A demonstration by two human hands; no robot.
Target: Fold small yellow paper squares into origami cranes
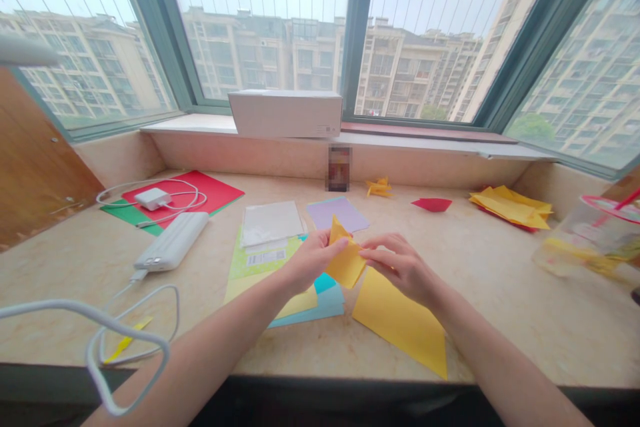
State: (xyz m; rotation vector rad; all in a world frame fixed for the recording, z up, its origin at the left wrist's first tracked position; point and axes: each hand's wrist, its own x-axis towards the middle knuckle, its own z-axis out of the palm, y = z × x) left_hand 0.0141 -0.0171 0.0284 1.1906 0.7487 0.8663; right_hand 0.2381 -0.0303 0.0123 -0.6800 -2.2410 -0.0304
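Note:
Both hands hold a small folded piece of yellow paper (pixel 345 260) just above the counter. My left hand (pixel 311 260) pinches its left side, thumb on top. The fingertips of my right hand (pixel 400 265) pinch its right edge. Below the hands lies a flat yellow sheet (pixel 403 320) with a corner pointing toward me. To its left sits a stack of coloured sheets (pixel 280 273) in green, yellow and blue, with a clear packet on top.
A white power bank (pixel 173 241) and white cables (pixel 125 333) lie at left, a charger on red and green sheets (pixel 200 192) behind. Folded yellow (pixel 379 187) and red (pixel 433 204) paper pieces, a yellow stack (pixel 510 207), a plastic cup (pixel 590 237) and a white box (pixel 286 113) stand farther off.

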